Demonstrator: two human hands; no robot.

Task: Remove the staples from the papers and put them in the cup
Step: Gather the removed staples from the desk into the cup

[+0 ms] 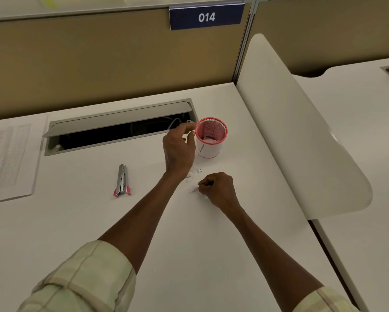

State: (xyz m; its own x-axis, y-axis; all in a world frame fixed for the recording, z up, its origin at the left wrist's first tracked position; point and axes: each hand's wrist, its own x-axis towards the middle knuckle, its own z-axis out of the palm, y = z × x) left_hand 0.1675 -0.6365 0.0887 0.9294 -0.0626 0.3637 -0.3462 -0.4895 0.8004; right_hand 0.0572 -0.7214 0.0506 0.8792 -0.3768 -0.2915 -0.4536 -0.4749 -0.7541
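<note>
A red mesh cup (pixel 211 138) lined with white paper stands on the white desk (pixel 99 221). My left hand (pixel 178 149) is raised just left of the cup's rim, fingers curled as if pinching something tiny that I cannot make out. My right hand (pixel 217 190) rests on the desk in front of the cup, fingertips curled and pinched together at the surface. A few small staples (pixel 194 174) and paper bits lie between the two hands. A stack of printed papers (pixel 9 158) lies at the far left.
A silver staple remover with red tips (pixel 122 181) lies on the desk left of my arms. Behind it is an open cable tray (pixel 119 129) with a raised lid. A white curved divider (pixel 301 140) stands at the right, a partition wall behind.
</note>
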